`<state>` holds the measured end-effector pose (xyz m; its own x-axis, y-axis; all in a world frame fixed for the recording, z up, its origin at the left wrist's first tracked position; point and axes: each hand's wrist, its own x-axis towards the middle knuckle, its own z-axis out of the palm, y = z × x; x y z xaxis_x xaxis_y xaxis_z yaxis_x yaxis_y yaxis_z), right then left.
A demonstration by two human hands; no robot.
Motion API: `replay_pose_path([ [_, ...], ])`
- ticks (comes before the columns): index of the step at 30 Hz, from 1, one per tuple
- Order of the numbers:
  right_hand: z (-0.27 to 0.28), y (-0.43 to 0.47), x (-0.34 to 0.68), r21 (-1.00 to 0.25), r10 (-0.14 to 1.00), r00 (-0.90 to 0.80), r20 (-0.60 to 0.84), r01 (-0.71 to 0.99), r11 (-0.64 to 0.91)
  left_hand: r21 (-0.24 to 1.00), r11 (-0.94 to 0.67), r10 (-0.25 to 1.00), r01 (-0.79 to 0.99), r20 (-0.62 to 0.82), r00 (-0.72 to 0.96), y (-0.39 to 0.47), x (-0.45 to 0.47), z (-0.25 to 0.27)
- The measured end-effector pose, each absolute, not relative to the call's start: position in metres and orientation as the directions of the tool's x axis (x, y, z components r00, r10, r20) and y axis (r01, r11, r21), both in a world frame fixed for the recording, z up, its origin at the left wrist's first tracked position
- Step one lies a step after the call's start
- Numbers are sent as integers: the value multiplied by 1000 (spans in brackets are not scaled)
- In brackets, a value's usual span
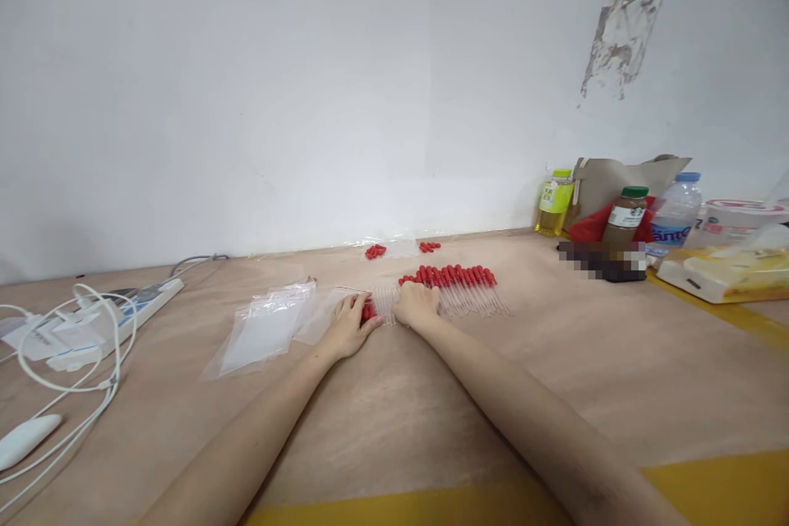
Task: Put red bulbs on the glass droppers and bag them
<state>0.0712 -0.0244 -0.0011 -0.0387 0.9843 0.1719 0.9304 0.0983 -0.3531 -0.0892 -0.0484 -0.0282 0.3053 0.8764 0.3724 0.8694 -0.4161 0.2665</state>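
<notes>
My left hand [350,325] rests on the table with its fingers curled around a small cluster of red-ended pieces [368,311]. Thin clear stems [385,304] lie between my two hands. My right hand [417,304] is closed over the right side of these stems, and its fingers hide what they hold. To its right lies a row of red-ended pieces [459,275] with thin clear stems pointing toward me. Clear plastic bags [265,329] with white inside lie flat in a stack left of my left hand.
By the wall lies a clear packet [400,247] with red pieces at both ends. A power strip [148,304] with white cables is at left. Bottles [555,204], a grey bag [601,181] and a yellow-white pack [721,267] stand at right.
</notes>
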Motion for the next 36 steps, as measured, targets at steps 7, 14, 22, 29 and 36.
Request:
replay_pose_path([
  [7,-2,-23,69,-382,985,-8,174,921,75,235,-435,837,869,461,295,-55,-87,-24],
  [14,5,-37,98,-436,956,-50,290,882,178,139,-505,742,852,574,346,-58,-84,-21],
  [22,-9,-65,171,-571,828,-149,541,658,492,622,-476,847,621,515,132,-72,-74,8],
  [29,-22,-86,180,-484,725,-285,627,587,649,979,-196,968,53,184,170,-92,-41,-16],
  [36,-33,-101,167,-328,643,-441,626,600,730,992,-125,941,-3,119,318,-101,-42,-26],
])
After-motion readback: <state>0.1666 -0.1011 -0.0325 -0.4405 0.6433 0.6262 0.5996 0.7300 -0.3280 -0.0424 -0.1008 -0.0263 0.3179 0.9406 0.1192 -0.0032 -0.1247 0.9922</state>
